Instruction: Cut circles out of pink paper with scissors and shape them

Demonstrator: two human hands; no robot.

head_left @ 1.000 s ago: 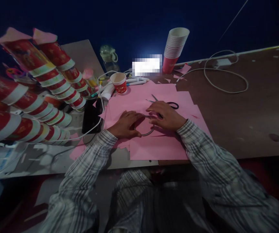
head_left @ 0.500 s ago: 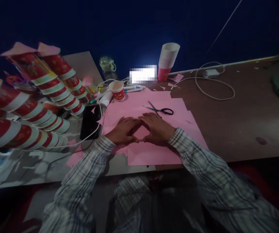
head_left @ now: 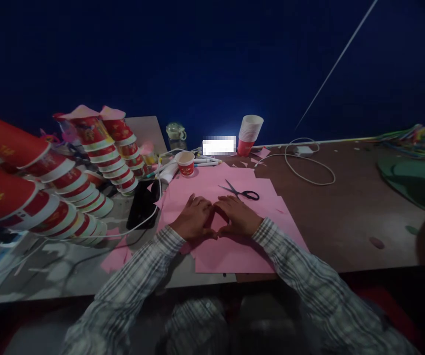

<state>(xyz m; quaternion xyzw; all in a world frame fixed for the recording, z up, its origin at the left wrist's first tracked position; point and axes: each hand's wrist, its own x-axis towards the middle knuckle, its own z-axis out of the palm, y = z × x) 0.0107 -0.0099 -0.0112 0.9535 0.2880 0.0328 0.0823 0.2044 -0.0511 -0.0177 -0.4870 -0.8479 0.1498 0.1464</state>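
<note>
My left hand (head_left: 193,218) and my right hand (head_left: 240,217) meet over a stack of pink paper sheets (head_left: 234,257). Their fingers curve toward each other, fingertips and thumbs almost touching, around a piece of pink paper (head_left: 220,221). Most of that piece is hidden by the hands, so its shape is unclear. Just beyond my right hand lies a pair of black-handled scissors (head_left: 248,195), blades pointing left. A red paper cup (head_left: 186,168) stands at the far edge of the sheets.
Towers of red and white cups (head_left: 103,158) lean along the left. A black phone (head_left: 143,206) lies beside the sheets under a white cable. Stacked cups (head_left: 247,138) stand at the back, near a charger (head_left: 304,151). A green tray (head_left: 401,180) is at right.
My hands have drawn closer together, narrowing the gap between them; the curved rim seen there before is hidden. The view has tilted up, so everything sits lower.
</note>
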